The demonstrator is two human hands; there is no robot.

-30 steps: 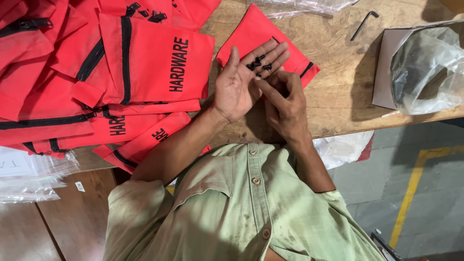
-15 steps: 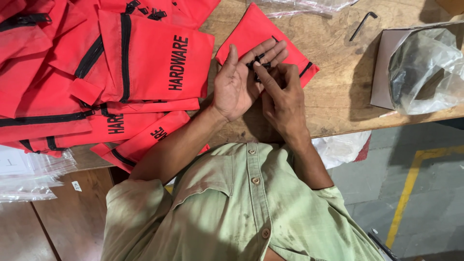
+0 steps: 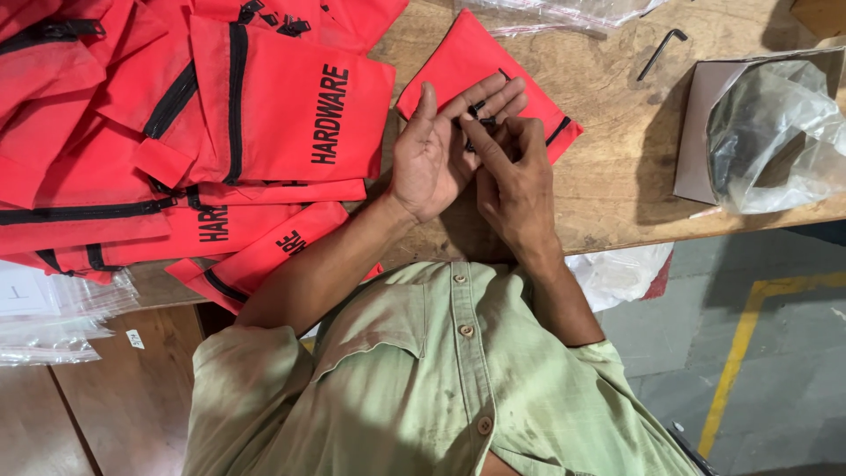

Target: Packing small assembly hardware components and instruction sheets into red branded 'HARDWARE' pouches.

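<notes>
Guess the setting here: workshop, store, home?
Most likely a packing or assembly workbench in a workshop. A pile of identical red zip pouches covers the wooden bench, a hex key lies by a plastic bag, and the left hand holds small dark parts that the right hand picks at.

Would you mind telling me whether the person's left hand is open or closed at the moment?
Open. The left hand lies palm up with fingers spread, small dark parts resting on its fingers, while the right hand picks at them above a red pouch.
</notes>
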